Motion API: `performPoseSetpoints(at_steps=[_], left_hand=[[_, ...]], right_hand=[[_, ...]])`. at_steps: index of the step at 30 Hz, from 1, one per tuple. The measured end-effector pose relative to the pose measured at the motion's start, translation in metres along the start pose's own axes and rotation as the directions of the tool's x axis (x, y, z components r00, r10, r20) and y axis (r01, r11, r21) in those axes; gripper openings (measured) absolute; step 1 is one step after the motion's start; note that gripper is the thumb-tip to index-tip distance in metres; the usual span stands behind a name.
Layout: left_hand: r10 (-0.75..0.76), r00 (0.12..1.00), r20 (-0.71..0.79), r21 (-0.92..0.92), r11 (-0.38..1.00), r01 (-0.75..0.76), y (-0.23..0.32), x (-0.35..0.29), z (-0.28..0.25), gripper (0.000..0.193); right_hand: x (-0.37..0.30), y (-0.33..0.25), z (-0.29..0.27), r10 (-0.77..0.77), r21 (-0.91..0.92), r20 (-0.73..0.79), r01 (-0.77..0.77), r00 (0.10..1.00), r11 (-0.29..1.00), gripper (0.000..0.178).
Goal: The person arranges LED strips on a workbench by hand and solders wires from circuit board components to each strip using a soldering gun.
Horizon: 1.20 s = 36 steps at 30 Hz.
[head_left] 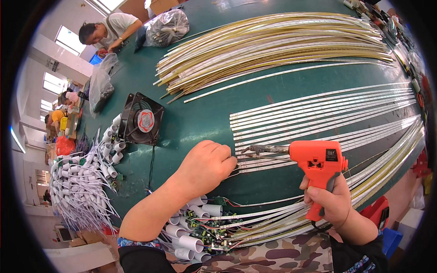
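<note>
My right hand is wrapped round the grip of an orange-red soldering gun. Its long dark tip points left and lies over the ends of the white LED strips. My left hand is closed, knuckles up, right beside those strip ends and the tip. Whatever its fingers pinch is hidden beneath the hand. Just below it, several white plastic tubes and green circuit boards are wired to other strips that run off to the right.
A black fan stands left of my hands on the green table. A heap of white tubes with wires fills the left edge. Toward the far side lie a large bundle of strips and a filled plastic bag. Another person works there.
</note>
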<state>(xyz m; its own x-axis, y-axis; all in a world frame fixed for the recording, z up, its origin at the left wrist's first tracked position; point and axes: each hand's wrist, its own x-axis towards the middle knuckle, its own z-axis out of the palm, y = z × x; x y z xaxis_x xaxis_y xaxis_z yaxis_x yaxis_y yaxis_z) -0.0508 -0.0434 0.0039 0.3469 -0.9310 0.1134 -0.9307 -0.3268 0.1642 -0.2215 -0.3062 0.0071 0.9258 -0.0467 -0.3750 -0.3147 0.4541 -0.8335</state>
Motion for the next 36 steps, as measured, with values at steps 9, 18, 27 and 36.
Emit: performPoseSetpoints(at_steps=[9, 18, 27, 36], left_hand=[[0.000, 1.000, 0.012, 0.008, 1.000, 0.000, 0.0004, 0.0004, -0.0007, 0.016], [-0.004, 1.000, 0.019, 0.009, 1.000, 0.003, 0.0011, 0.0013, -0.0017, 0.015], [-0.004, 1.000, 0.027, 0.014, 1.000, 0.004, 0.0009, 0.0019, -0.0017, 0.015], [-0.002, 0.999, 0.040, 0.015, 1.000, 0.002, 0.0014, 0.0006, -0.0020, 0.015]], right_hand=[[-0.0026, -0.0039, -0.0046, -0.009, 0.021, 0.021, 0.008, 1.000, 1.000, 0.045], [-0.0038, -0.0061, -0.0046, -0.012, 0.024, 0.021, 0.012, 1.000, 1.000, 0.048], [-0.0040, -0.0087, -0.0037, -0.020, 0.032, 0.026, 0.019, 0.999, 0.999, 0.047], [-0.0055, -0.0080, -0.0047, -0.023, 0.037, 0.039, 0.022, 0.999, 0.999, 0.051]])
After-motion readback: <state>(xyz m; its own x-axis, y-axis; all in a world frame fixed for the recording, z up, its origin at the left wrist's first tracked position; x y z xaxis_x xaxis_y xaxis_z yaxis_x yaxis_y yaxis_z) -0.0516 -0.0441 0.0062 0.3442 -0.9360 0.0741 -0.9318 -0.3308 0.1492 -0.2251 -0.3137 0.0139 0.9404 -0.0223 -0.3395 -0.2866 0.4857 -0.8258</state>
